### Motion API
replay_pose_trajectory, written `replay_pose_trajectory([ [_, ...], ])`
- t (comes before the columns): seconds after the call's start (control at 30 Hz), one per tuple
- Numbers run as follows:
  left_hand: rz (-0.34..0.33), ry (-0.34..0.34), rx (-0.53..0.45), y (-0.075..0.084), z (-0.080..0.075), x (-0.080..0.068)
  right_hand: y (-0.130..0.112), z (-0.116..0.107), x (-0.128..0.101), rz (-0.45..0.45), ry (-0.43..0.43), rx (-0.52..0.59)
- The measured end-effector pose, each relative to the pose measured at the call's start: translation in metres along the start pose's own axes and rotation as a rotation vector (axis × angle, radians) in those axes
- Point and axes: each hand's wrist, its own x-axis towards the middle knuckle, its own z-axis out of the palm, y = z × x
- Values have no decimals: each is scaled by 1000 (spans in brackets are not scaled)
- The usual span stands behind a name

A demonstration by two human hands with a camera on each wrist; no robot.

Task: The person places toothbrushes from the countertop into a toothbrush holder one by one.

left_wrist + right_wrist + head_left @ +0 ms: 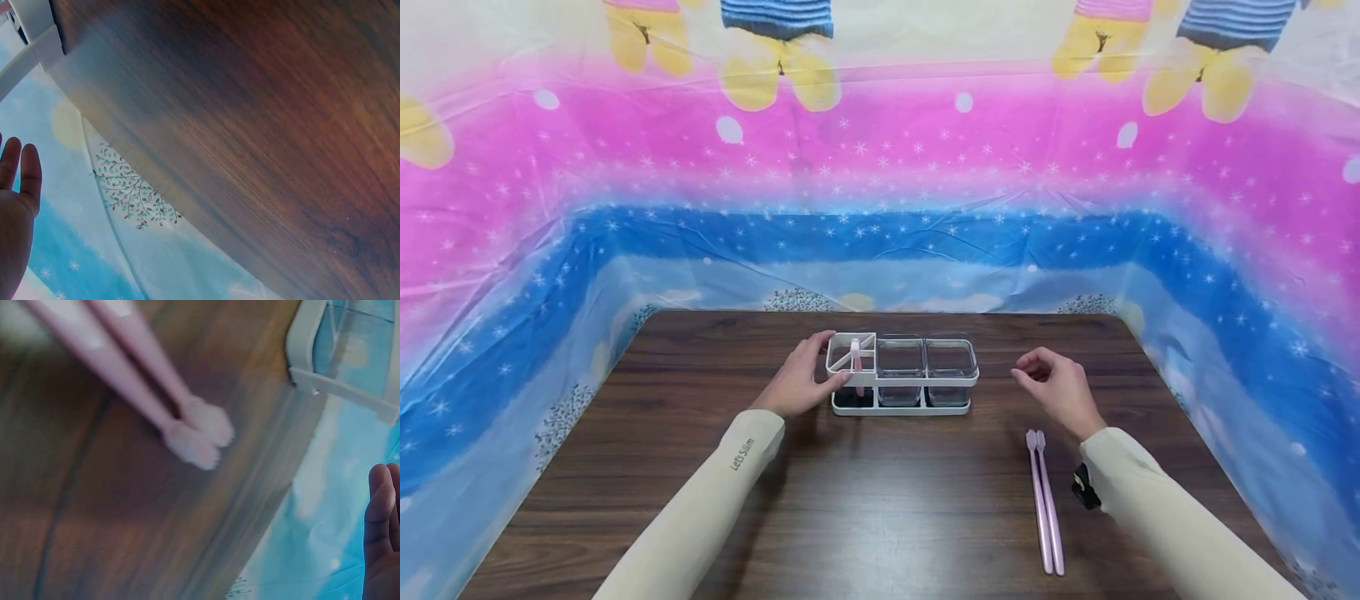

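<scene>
Two pink toothbrushes (1045,504) are laid side by side on the dark wooden table (865,500), touching along their length, with the bristle heads pointed toward 12 o'clock. In the right wrist view the same toothbrushes (156,400) are seen blurred, their white bristle heads lying on the wood just short of the table edge.

One white rack (901,372) is stood at the centre of the table, at 11 o'clock from the toothbrushes and well apart from them. Three compartments are set in a row in it: two clear square cups are seated in the middle and right positions, and a third pink toothbrush (855,360) is stood upright in the divided left compartment.

The left hand (800,379) is placed at the 9 o'clock end of the rack, with fingers curled around that end and the thumb at its near side, so the rack is held. In the left wrist view only straight fingertips (25,169) and a white corner of the rack (34,31) are shown.

The right hand (1056,390) is hovered at 3 o'clock from the rack, above the toothbrush heads, with fingers loosely curled and nothing held. Both forearms are covered by beige sleeves (700,517).
</scene>
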Motion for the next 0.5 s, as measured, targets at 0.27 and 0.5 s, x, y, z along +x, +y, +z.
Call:
replay_pose_trajectory([
  [0.27,-17,-13,7,1,1,0,19,-4,-20,108,-84,-35],
  [0.5,-5,0,-4,1,0,-1,32,-6,-32,228,-228,-25],
])
